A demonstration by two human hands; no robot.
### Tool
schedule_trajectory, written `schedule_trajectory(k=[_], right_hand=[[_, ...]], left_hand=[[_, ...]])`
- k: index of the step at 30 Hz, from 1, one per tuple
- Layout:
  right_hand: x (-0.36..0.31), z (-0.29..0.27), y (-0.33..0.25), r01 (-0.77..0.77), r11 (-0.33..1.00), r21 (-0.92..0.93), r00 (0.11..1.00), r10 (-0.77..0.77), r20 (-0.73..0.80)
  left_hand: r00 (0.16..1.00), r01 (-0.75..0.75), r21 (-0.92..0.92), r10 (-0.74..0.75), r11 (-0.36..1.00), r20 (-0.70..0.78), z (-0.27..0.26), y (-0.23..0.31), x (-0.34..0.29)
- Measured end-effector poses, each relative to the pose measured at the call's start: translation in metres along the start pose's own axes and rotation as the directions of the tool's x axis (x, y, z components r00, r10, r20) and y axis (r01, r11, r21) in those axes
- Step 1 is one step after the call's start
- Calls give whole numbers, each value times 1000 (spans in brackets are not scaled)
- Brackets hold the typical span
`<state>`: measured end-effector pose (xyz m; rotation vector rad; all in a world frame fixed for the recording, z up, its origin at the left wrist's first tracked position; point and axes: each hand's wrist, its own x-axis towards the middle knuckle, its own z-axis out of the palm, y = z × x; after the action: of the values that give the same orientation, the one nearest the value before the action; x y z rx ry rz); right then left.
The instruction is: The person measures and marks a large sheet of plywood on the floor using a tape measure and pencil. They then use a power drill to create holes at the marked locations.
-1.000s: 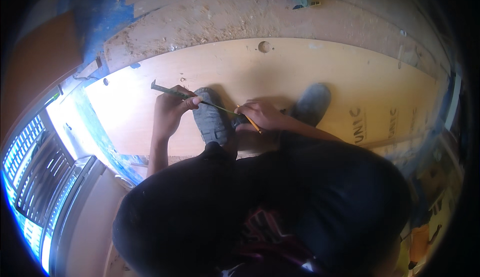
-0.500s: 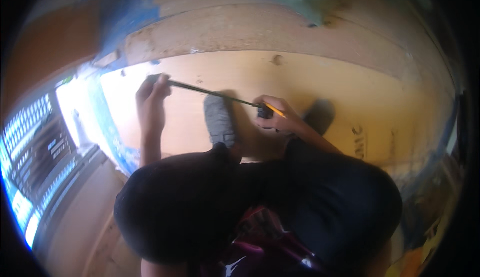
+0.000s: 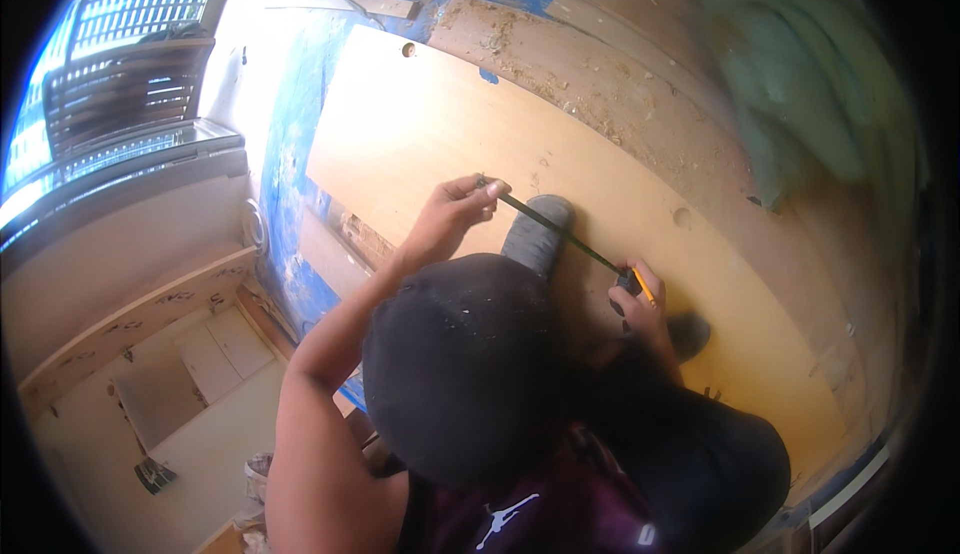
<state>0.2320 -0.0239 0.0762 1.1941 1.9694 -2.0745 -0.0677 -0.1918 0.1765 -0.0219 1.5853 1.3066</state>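
My left hand pinches the end of a dark tape measure blade between thumb and fingers. The blade runs straight and slants down to the right, toward my right hand. That hand is closed around the black tape measure case and also holds a yellow pencil against it. Beneath is a large pale wooden board with round holes. Whether the blade touches the board I cannot tell. My grey shoe stands on it below the blade, and the other shoe is beside my right hand.
Behind the board lies a brown plank strewn with wood shavings. A green cloth rests at the upper right. Blue paint-stained floor borders the board's left end. At the lower left is a wooden frame or box.
The view has turned, so the board now slants down to the right and more of the left side shows. Both hands keep their hold, with the tape measure blade still stretched between them.
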Motion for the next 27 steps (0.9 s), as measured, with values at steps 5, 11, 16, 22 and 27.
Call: schedule_trajectory(k=[5, 11, 16, 22, 27], right_hand=[[-5, -6, -10, -13, 998, -64, 999, 10, -51], [-9, -16, -17, 53, 984, -169, 991, -72, -113], [-15, -24, -39, 27, 985, -173, 981, -59, -186], [-4, -32, -37, 134, 976, -171, 980, -156, -123], [2, -30, -65, 296, 954, -47, 955, -294, 46]], left_hand=[[989, 145, -161, -143, 976, 20, 16, -14, -6], [988, -23, 286, -22, 958, 152, 24, -19, 13], [975, -92, 381, 6, 920, 222, 39, -12, 24], [942, 74, 374, -188, 924, 279, 32, -36, 28], [817, 117, 348, -289, 930, 498, 69, -27, 17]])
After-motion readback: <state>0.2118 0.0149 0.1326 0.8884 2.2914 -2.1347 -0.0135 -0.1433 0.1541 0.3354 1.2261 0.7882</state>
